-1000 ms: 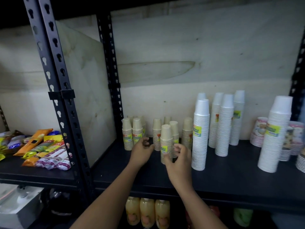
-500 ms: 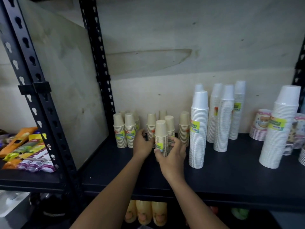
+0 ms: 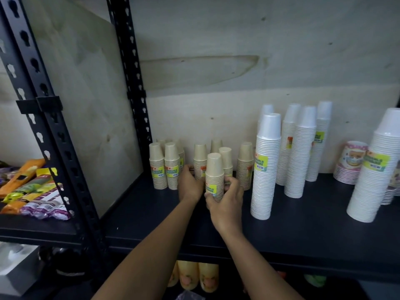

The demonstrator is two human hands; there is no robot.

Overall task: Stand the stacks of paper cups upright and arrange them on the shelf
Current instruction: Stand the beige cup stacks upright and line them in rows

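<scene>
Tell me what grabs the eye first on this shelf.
Two hands meet mid-shelf: the right hand grips a short brown cup stack standing upright at the front, the left hand just beside it among more brown stacks. To their right tall white cup stacks tower along the black shelf, and bright snack packets lie on the neighbouring shelf at far left.
</scene>
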